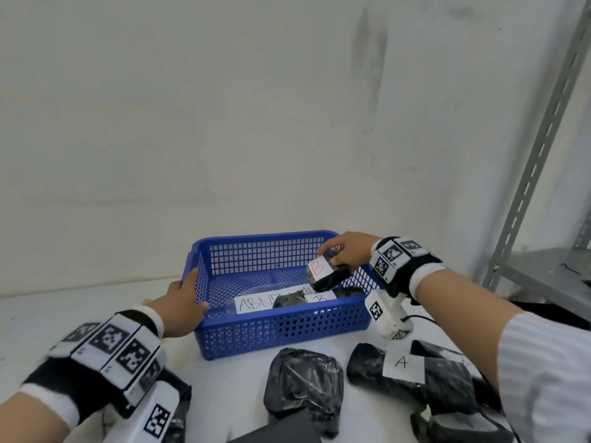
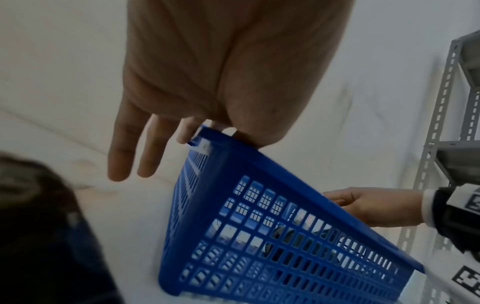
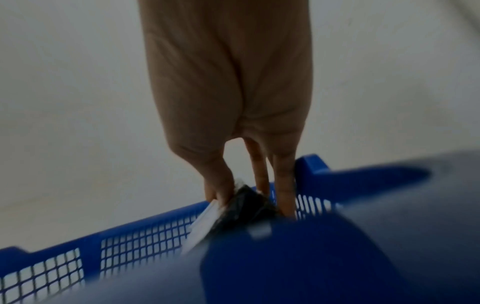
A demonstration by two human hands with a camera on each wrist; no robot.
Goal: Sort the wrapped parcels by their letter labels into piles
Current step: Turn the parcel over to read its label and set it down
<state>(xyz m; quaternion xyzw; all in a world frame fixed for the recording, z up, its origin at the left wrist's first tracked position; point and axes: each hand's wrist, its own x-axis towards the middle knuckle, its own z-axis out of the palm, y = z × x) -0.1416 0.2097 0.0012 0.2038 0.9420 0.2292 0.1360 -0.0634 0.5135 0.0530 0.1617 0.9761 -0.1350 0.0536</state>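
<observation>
B parcel over my blue basket point(image 1: 281, 327)

My left hand point(image 1: 179, 302) clasps the basket's 9 o'clock rim; my right hand point(image 1: 348, 251) pinches a black-wrapped parcel point(image 1: 329, 273), red "B" label, above its 3 o'clock side; "A" parcel point(image 1: 399, 372) lies at 5 o'clock

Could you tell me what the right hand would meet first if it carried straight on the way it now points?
Probably the B parcel lying in the blue basket, below the right hand; depth is unclear.
</observation>
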